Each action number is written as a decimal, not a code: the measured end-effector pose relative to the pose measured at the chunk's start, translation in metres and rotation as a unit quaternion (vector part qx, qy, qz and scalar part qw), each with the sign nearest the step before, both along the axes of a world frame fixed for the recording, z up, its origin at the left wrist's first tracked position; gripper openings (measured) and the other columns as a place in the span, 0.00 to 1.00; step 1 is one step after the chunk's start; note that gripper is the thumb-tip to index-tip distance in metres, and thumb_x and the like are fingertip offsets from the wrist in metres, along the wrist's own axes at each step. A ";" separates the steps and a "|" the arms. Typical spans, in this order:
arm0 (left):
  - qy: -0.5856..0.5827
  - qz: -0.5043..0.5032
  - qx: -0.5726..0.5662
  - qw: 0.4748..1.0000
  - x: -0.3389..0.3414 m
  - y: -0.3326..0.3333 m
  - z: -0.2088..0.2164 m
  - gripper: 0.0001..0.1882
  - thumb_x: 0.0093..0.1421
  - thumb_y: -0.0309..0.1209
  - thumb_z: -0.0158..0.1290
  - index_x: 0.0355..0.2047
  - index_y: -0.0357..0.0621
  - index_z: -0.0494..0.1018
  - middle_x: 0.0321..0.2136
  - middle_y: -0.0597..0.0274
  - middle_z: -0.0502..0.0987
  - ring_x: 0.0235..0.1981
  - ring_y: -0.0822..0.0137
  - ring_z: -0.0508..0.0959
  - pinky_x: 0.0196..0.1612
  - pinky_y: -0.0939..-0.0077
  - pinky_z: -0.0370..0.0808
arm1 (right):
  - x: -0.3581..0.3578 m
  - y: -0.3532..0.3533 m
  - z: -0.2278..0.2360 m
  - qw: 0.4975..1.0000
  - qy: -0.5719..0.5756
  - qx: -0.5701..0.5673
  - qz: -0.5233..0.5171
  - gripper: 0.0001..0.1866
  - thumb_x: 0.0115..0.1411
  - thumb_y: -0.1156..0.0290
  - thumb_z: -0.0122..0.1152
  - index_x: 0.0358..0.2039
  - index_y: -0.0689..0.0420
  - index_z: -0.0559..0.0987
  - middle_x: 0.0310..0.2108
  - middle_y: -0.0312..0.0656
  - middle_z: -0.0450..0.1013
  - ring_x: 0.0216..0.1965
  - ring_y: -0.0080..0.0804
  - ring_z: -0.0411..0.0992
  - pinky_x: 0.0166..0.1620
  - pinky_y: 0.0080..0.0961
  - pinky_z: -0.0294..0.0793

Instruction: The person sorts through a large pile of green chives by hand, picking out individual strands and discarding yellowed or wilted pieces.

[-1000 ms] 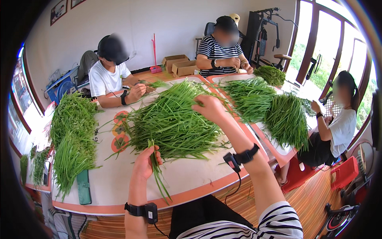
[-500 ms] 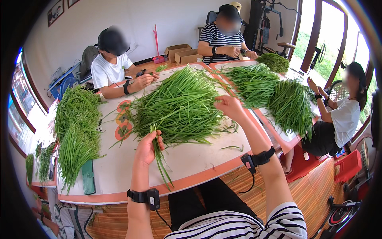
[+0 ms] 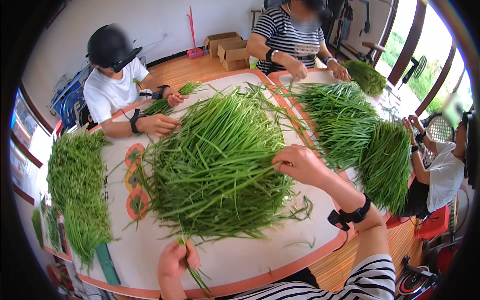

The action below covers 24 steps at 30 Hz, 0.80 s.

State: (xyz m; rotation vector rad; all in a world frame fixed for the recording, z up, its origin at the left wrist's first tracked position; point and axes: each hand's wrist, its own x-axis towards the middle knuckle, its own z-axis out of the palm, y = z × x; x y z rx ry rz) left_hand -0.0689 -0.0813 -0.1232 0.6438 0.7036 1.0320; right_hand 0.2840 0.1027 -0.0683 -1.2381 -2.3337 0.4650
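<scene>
A large heap of long green chives [image 3: 215, 165] covers the middle of the table. My left hand [image 3: 178, 260], near the front edge, is closed around a small bunch of chives [image 3: 196, 278] whose ends hang down toward the edge. On the heap's right side is my right hand [image 3: 302, 164], its thumb and fingers pinched on chive stalks at the border of the heap. How many stalks are between those fingers is hidden.
Another chive pile [image 3: 80, 185] lies at the left beside a green flat case [image 3: 106, 264]. More chives [image 3: 340, 120] cover the adjoining table at right. Co-workers sit left, opposite and right; the left one's hand [image 3: 159, 125] is at my heap. Cardboard boxes [image 3: 233, 54] stand behind.
My right hand has come from above the table to the heap's right edge. My left hand still holds its bunch, lower in the picture. The left co-worker's hand has reached the heap; the view has shifted.
</scene>
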 end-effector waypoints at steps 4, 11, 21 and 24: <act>-0.026 -0.048 -0.044 0.998 0.008 0.001 0.016 0.20 0.59 0.41 0.47 0.20 0.35 0.66 0.17 0.56 0.68 0.19 0.63 0.69 0.24 0.69 0.67 | 0.015 -0.001 0.017 0.996 0.027 -0.042 0.077 0.10 0.52 0.70 0.56 0.35 0.58 0.77 0.27 0.42 0.73 0.31 0.39 0.70 0.35 0.32 0.69; -0.027 -0.106 -0.185 0.977 0.077 0.020 0.078 0.17 0.60 0.40 0.44 0.25 0.35 0.65 0.18 0.58 0.67 0.20 0.64 0.68 0.28 0.68 0.67 | 0.000 -0.010 0.028 0.951 0.149 -0.270 -0.035 0.21 0.49 0.66 0.60 0.44 0.60 0.73 0.25 0.43 0.74 0.26 0.35 0.72 0.33 0.26 0.72; 0.062 0.010 -0.104 0.993 0.107 0.046 0.168 0.10 0.63 0.31 0.39 0.35 0.36 0.65 0.22 0.60 0.67 0.23 0.68 0.68 0.29 0.73 0.68 | -0.013 -0.022 0.008 0.814 0.407 -0.400 -0.106 0.17 0.50 0.69 0.61 0.41 0.62 0.76 0.21 0.39 0.74 0.23 0.19 0.69 0.27 0.18 0.69; 0.117 0.018 -0.084 0.989 0.119 0.049 0.179 0.10 0.63 0.32 0.39 0.35 0.37 0.65 0.22 0.61 0.68 0.23 0.69 0.68 0.29 0.74 0.68 | -0.022 -0.009 0.002 0.818 0.349 -0.439 -0.129 0.19 0.49 0.66 0.61 0.41 0.61 0.75 0.21 0.39 0.74 0.24 0.23 0.72 0.29 0.20 0.70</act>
